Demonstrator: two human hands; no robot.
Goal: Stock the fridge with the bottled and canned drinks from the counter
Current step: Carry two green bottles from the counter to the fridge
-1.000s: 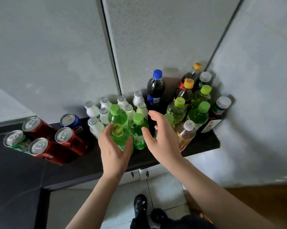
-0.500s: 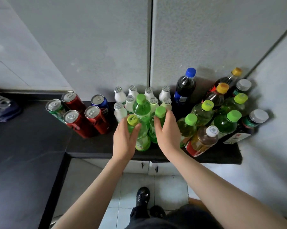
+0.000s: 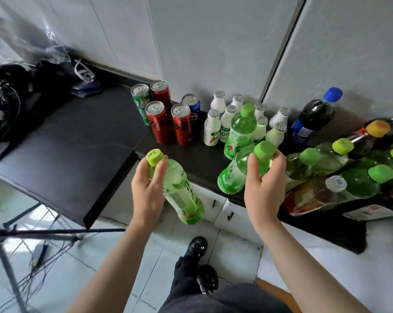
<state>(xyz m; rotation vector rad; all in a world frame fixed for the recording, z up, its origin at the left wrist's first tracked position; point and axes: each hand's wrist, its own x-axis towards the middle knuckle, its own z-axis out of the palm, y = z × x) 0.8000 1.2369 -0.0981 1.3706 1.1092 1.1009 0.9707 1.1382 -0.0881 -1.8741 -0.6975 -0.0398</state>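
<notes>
- Black shoe (image 3: 196,246) and dark trousers stand on pale floor tiles, in front of the counter (image 3: 209,159) and below its front edge.
- The left hand (image 3: 148,190) grips a pale green bottle (image 3: 182,195) round its neck and shoulder, fingers and thumb curled just under the yellow-green cap (image 3: 155,157). This bottle is off the counter, held in the air in front of its front edge. It is tilted, with the cap up and to the left and the base over the floor.
- The right hand (image 3: 264,186) is wrapped round the neck of a second green bottle (image 3: 234,175), just below its green cap (image 3: 264,150). This bottle leans with its base at the counter's front edge; whether the base touches the counter cannot be told.
- To the right of that, a crowd of green and amber bottles (image 3: 356,184) fills the counter's right end, packed close together.
- Just behind the second green bottle, a third green bottle (image 3: 239,129) stands further back on the counter.
- Small white bottles (image 3: 213,129) with foil lids stand around and behind the third one, toward the back of the counter.
- At the counter's left end stand red cans (image 3: 159,123), a green can (image 3: 141,102) and a blue can (image 3: 192,103), bunched together.
- A dark cola bottle (image 3: 313,116) with a blue cap stands at the back of the counter by the grey wall (image 3: 213,41).
- Left of the counter lies a black slab (image 3: 62,154), with dark bags (image 3: 32,82) at its far end.
</notes>
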